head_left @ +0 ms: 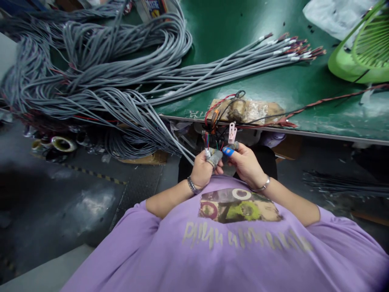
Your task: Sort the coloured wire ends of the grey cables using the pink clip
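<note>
My left hand (205,166), with grey wrapping on its thumb, is closed round the end of a grey cable (182,150). Thin coloured wires (206,140) fan out from the cable's white-wrapped end just above that hand. Close beside it, my right hand (244,162) pinches at thin wires, with blue and grey coverings on its fingertips; the exact wire ends are too small to make out. A pink clip (232,133) stands just above my right hand, at the edge of the bench.
Bundled grey cables (121,65) cover the left of the green bench (212,24). A taped block (249,110) with black and red leads lies at its front edge. A green fan (361,52) and plastic bag (337,18) are at right. Coiled cable (136,142) hangs lower left.
</note>
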A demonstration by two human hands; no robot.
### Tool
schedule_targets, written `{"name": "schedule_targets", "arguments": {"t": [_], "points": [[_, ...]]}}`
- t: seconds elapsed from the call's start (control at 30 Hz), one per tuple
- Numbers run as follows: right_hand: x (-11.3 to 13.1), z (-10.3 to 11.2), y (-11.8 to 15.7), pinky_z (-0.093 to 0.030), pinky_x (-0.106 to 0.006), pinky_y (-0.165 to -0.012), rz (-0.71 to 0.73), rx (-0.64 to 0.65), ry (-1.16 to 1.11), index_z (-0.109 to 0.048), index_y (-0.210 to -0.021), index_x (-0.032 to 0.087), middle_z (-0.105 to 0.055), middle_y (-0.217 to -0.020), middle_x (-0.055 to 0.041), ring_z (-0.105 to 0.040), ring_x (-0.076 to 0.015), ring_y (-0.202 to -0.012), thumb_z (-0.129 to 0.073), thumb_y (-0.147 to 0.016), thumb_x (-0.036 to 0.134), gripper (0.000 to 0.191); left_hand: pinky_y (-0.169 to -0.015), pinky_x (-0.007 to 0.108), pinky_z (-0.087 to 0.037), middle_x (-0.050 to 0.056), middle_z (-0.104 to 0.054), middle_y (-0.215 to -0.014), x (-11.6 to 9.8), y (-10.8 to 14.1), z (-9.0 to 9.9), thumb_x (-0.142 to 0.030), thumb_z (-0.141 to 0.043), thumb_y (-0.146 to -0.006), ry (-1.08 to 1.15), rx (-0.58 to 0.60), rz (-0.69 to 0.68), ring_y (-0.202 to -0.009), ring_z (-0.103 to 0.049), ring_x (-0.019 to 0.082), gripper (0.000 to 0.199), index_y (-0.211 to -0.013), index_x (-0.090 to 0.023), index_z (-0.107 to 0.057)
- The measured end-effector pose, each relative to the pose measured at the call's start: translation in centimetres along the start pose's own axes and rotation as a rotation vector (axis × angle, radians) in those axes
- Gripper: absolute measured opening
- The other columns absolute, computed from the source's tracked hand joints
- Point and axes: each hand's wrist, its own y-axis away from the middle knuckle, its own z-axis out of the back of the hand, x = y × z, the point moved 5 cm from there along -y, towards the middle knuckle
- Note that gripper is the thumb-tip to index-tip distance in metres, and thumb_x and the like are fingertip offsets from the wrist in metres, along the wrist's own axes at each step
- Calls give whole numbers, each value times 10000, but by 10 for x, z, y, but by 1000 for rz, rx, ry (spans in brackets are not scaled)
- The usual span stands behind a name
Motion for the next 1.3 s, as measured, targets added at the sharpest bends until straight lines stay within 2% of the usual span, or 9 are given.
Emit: {"name": "schedule_targets", "arguments": {"t": [0.23, 0.4, 0.53, 0.67, 0.8, 0.9, 0.97, 1.13, 1.3], "points": [[-3, 12, -1, -366, -198, -456, -79, 6, -156, -569, -649, 184, -450, -520, 78, -373, -54, -469, -883, -619, 428, 399, -343, 187, -346, -61, -578, -543, -2, -1, 3, -500, -778, -703, 79, -48, 15, -343, -479, 69, 399, -766, -176, -555], [-3, 32, -15, -368, -211, -447, -131, -93, -176, -595, -690, 180, -533, -571, 36, -396, -59, -457, -798, -692, 603, 469, -327, 184, -316, -61, -562, -513, -10, 0, 0, -489, -786, -697, 92, 76, 12, -327, -456, 61, 403, -701, -173, -536], [2, 28, -24, -405, -214, -471, -197, 19, -150, -643, -762, 168, -613, -642, -4, -463, -72, -485, -714, -753, 676, 513, -334, 181, -319, -47, -565, -509, -15, 4, -8, -511, -781, -712, 15, 228, 38, -330, -451, 51, 426, -667, -161, -542], [2, 18, -28, -430, -225, -502, -257, 172, -113, -653, -781, 163, -633, -671, -25, -498, -87, -514, -652, -761, 743, 580, -330, 182, -312, -45, -556, -499, -13, 2, -9, -505, -775, -725, -25, 248, 44, -333, -441, 48, 424, -649, -159, -543], [8, 12, -33, -381, -242, -495, -87, 187, 22, -653, -763, 172, -610, -664, -10, -449, -90, -517, -631, -741, 781, 610, -325, 186, -299, -47, -555, -495, -12, -1, -11, -541, -766, -708, -9, 254, 57, -324, -421, 48, 436, -672, -162, -553], [18, 11, -34, -330, -242, -504, 178, 46, 160, -620, -647, 176, -520, -555, 23, -400, -85, -515, -663, -729, 761, 592, -328, 188, -296, -48, -547, -487, -16, -3, -14, -542, -761, -705, -9, 260, 70, -317, -409, 46, 436, -670, -163, -548], [22, 11, -33, -313, -243, -501, 264, -39, 153, -588, -613, 183, -483, -518, 36, -380, -83, -502, -695, -710, 745, 580, -325, 190, -293, -50, -540, -481, -19, -5, -16, -540, -766, -694, 0, 264, 89, -315, -402, 47, 435, -672, -165, -546], [15, 5, -38, -327, -257, -479, 134, 26, 30, -605, -688, 207, -502, -564, 33, -364, -90, -482, -660, -693, 796, 592, -315, 190, -273, -54, -528, -473, -21, -10, -17, -523, -788, -657, 35, 268, 140, -313, -391, 46, 438, -657, -174, -523], [19, 10, -42, -355, -262, -493, 213, -83, 107, -582, -642, 220, -511, -553, 24, -403, -104, -499, -635, -709, 804, 590, -312, 192, -261, -50, -530, -467, -20, -13, -15, -520, -786, -654, 41, 263, 146, -306, -383, 45, 431, -654, -176, -526]]}}
